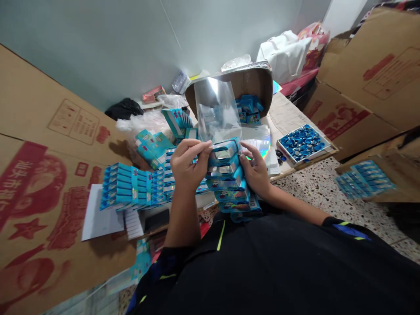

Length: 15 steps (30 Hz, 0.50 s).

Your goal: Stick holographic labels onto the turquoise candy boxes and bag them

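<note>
My left hand (188, 162) pinches the lower left edge of a clear plastic bag (216, 109) that stands up over a stack of small blue boxes (228, 177) held against my body. My right hand (256, 170) grips the right side of that stack, its fingers at the bag's lower right corner near the top box. The bag's mouth sits around the top box of the stack; how far the box is inside I cannot tell.
Rows of the same blue boxes (129, 186) lie at left on white paper. A tray of blue round caps (303, 142) sits at right, with more boxes (364, 177) beyond. A tipped carton (256, 83) holds blue boxes behind. Large cardboard sheets (42, 175) flank both sides.
</note>
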Available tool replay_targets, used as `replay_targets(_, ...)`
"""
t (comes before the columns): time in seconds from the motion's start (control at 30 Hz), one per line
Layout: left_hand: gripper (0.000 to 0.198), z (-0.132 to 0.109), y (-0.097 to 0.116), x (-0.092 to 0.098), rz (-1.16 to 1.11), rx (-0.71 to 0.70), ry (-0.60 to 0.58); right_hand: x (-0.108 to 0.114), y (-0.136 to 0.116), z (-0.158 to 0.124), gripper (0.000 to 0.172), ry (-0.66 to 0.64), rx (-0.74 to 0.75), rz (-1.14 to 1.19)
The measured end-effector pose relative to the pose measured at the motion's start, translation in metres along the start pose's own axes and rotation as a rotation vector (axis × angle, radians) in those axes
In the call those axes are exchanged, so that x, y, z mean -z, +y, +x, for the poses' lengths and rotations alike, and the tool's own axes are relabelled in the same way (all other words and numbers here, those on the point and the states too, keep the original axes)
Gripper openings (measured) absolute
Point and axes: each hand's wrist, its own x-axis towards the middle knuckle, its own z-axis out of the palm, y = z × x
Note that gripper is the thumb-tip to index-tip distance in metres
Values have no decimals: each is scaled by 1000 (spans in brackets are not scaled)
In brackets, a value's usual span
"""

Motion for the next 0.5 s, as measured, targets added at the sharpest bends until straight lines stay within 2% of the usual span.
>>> replay_targets(0.17,19,13,16,-10,25,74,-84,4,1,9,39,-79,-54,42)
replay_targets(0.3,15,23,29,-12,-25,95,-154,11,0,21,47,-79,-28,35)
replay_targets(0.43,15,23,18,-9,-266,154,-315,21,0,28,46,-15,35,-26)
replay_targets(0.5,18,18,9,-12,-412,193,-340,24,-2,28,43,25,65,-73)
